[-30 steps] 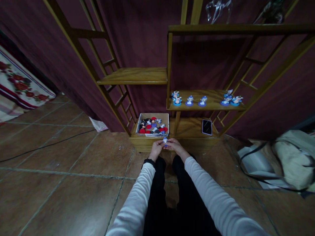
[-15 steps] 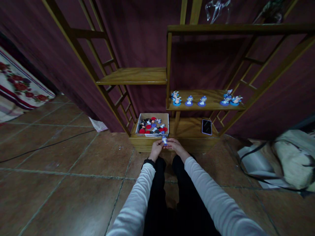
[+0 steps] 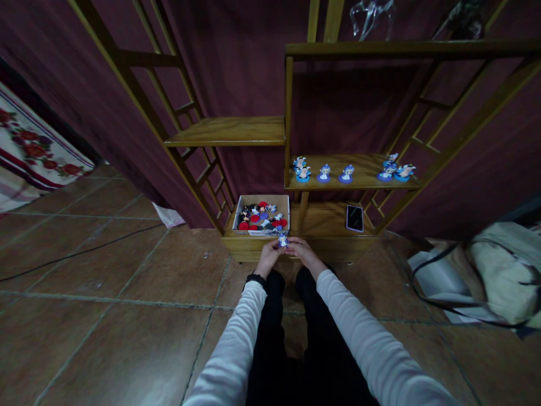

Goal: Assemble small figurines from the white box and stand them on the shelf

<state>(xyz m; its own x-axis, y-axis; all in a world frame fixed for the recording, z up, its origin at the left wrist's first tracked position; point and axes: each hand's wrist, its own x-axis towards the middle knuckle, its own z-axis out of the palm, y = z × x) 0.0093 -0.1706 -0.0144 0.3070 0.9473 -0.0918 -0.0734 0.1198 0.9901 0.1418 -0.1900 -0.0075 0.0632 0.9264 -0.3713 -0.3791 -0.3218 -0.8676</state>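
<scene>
A small purple-and-white figurine (image 3: 283,241) stands upright between my two hands, just in front of the low shelf. My left hand (image 3: 269,255) pinches it from the left, and my right hand (image 3: 301,248) grips it from the right. Right behind the figurine sits an open cardboard box (image 3: 288,211) with several small figurines and red and purple round bases inside. On the raised shelf (image 3: 367,181) to the right stand several similar figurines, among them a purple one (image 3: 324,173), another purple one (image 3: 346,173) and a blue-based one (image 3: 404,172).
A phone (image 3: 354,218) lies on the low shelf at the right. The wooden rack (image 3: 226,140) rises ahead, with a glass ornament (image 3: 372,18) on its upper board. A pale bag (image 3: 502,270) rests on the floor at the right; a black cable (image 3: 84,248) crosses the tiles at the left.
Both hands stay in place around the figurine, which has risen very slightly. The view has shifted a little; the shelf items are unchanged.
</scene>
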